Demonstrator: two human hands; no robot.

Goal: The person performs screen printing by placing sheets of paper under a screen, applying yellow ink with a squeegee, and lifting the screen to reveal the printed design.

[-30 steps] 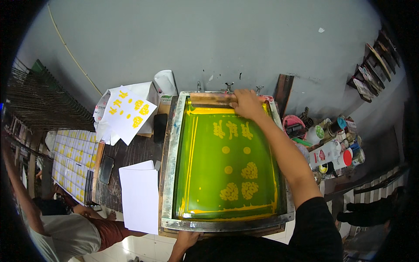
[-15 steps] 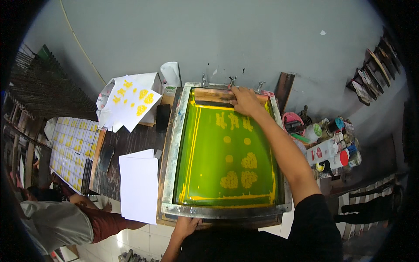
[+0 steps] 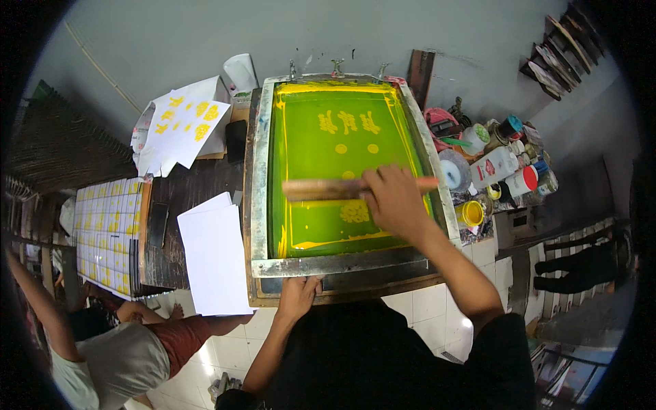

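Right hand (image 3: 396, 201): grasps squeegee (image 3: 311, 190) within frame (image 3: 262, 171) — uneven pressure could streak yellow ink (image 3: 314, 88).
Left hand (image 3: 296, 299): at frame's near edge, grip unclear — a nudge could shift it.

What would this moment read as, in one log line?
Right hand: gripping wooden squeegee across green screen | Left hand: at near edge of grey frame | White paper: left of frame

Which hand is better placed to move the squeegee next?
Probably the right hand: it holds the squeegee over the green screen, while the left hand is at the frame's near edge.
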